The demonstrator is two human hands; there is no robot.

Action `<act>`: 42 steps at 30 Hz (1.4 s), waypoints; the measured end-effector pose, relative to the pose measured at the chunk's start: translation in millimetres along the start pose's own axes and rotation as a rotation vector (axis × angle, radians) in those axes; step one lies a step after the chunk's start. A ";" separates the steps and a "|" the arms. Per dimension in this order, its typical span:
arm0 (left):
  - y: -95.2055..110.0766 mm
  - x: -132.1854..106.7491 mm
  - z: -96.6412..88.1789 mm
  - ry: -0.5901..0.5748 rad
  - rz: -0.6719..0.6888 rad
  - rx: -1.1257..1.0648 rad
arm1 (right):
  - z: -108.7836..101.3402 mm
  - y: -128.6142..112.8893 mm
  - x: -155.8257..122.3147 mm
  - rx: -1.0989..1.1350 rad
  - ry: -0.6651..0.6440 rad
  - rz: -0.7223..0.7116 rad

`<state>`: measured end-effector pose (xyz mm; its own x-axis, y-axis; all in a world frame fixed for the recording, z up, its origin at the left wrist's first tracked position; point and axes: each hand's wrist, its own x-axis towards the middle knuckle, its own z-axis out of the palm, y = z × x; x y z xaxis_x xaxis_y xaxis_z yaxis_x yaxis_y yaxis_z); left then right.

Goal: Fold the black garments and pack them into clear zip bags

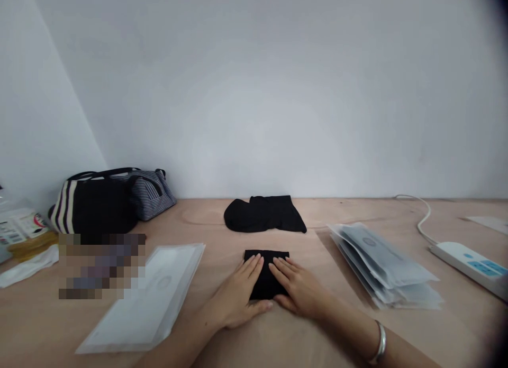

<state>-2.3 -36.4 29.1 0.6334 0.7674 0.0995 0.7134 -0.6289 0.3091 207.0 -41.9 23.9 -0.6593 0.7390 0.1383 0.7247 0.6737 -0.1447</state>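
Note:
A folded black cloth (268, 284) lies on the wooden table in front of me, in a compact, nearly square shape. My left hand (242, 291) rests flat on its left side, fingers stretched out and pointing away from me. On the right side, my right hand (299, 286) presses flat in the same way, with a silver bangle on that wrist. Both hands are open and grip nothing; they cover the cloth's side edges. Farther back, near the wall, another black cloth (264, 214) with a rounded left end lies flat, sock-like in outline.
Translucent plastic bags (146, 299) lie flat at left. A stack of filled translucent bags (377, 262) stands at right, beside a white power strip (472, 262) with its cable. Far left are a black striped bag (103, 207), a blue-striped bag (153, 199) and a blurred-out patch.

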 end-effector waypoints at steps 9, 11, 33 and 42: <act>1.5 -5.9 -7.1 0.177 0.090 -0.109 | -11.8 -6.5 -4.8 0.244 0.144 0.043; 2.9 -7.0 -12.7 0.248 0.048 -0.310 | -19.0 -6.1 -6.0 0.401 0.258 0.085; -13.8 2.1 21.0 0.093 -0.028 0.053 | -13.9 -4.4 -6.3 0.119 -0.040 0.034; -10.0 -5.9 -29.1 0.328 -0.209 0.223 | -14.9 -7.0 -6.8 -0.094 0.129 0.403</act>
<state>-21.9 -31.0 53.0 0.3664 0.8571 0.3620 0.8857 -0.4405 0.1465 209.3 -51.7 38.6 -0.2940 0.9321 0.2116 0.9381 0.3238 -0.1228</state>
